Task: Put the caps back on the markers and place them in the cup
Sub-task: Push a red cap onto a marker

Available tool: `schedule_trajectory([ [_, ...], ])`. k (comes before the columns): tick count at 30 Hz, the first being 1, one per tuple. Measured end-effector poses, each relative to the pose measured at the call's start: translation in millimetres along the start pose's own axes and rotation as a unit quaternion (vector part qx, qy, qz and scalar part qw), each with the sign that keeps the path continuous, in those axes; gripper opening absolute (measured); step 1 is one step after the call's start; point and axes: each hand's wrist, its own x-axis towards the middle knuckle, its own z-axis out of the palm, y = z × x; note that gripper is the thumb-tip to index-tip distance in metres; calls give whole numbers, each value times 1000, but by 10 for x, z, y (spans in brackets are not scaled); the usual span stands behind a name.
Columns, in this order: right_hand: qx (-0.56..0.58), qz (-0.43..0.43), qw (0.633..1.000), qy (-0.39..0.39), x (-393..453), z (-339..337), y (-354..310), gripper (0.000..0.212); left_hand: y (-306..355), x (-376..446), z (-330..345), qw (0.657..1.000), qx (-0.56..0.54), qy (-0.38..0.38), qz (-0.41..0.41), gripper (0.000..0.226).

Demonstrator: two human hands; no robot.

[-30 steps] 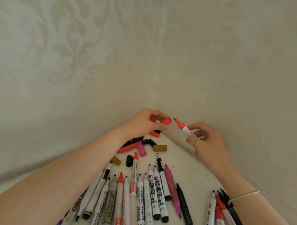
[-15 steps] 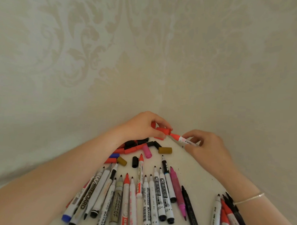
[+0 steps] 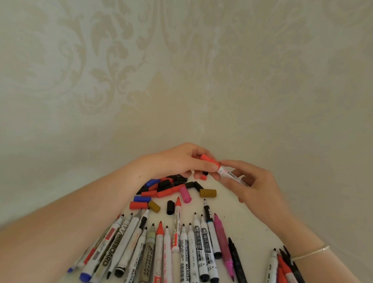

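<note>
While both hands pinch the red marker (image 3: 227,172), loose caps (image 3: 170,188) and uncapped markers (image 3: 187,248) crowd beneath.

A: Which lettering on the markers along the near edge of the tabletop (image 3: 248,225) is legible?

B: "WHITEBOARD" on the marker at left (image 3: 110,248); "PARKER PERMANENT" on the olive-barrelled marker (image 3: 148,255); "WHITEBOARD MARKER" on the white marker near the middle (image 3: 183,261); "MARKER" on the tilted marker (image 3: 133,267) between them.

A: And the marker held in the hands (image 3: 233,177)?

B: It bears dark print, too small to read. The twin markers' boxed logos (image 3: 200,244) are likewise unreadable.
</note>
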Motion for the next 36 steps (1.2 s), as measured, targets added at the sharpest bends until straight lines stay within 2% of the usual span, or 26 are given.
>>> schedule_trajectory([
  [3, -2, -9, 1000, -18, -23, 33, -50, 30, 15, -26, 18, 999, -31, -26, -6, 10],
  [7, -1, -2, 1000, -27, -43, 73, -78, 34, -20, -34, 29, 999, -31, -30, -20, 13],
  [12, 25, 47, 998, -44, -37, 137, 41, 27, -175, -54, 77, 996, -38, -46, -59, 30],
  [16, 62, 86, 993, -55, -60, 214, 132, 22, -293, -66, 111, 994, -47, -68, -69, 9],
  [20, 22, 115, 989, -95, -6, 213, 174, 10, -324, -42, 34, 993, 1, -84, -79, 10],
  [25, -17, 131, 983, -128, 171, 86, 179, 10, -426, 57, -44, 994, 51, -37, -87, 26],
  [30, -78, 129, 982, -116, 208, -30, 315, 6, -601, 77, -190, 992, 63, 4, -109, 22],
  [33, -48, 156, 982, -95, 185, -138, 419, 8, -751, 19, -323, 990, 53, 24, -128, 21],
  [36, -76, 147, 982, -90, 200, -99, 470, 9, -795, 36, -255, 988, 100, 34, -115, 19],
])
